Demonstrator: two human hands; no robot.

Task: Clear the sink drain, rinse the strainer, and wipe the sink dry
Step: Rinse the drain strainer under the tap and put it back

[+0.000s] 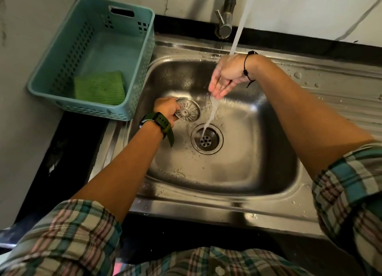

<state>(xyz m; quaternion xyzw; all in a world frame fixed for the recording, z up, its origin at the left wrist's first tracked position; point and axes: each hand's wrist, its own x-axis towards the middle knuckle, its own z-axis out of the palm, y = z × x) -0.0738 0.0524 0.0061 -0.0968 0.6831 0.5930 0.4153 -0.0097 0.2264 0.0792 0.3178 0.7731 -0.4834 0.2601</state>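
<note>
My left hand (166,110) grips the round metal strainer (188,110) by its left edge, holding it tilted above the left part of the steel sink basin (248,151). The strainer's slotted face points up and right, just left of the water. My right hand (224,77) hangs under the running stream (237,34) with fingers straight and pointing down, holding nothing. Water runs off those fingers and falls into the open drain (207,139), whose inner holes show. The faucet (226,13) stands at the back rim.
A teal plastic basket (142,54) sits on the counter left of the sink, with a green cloth (100,88) lying inside. The steel drainboard (330,85) on the right carries water drops. A black counter edge runs along the front and left.
</note>
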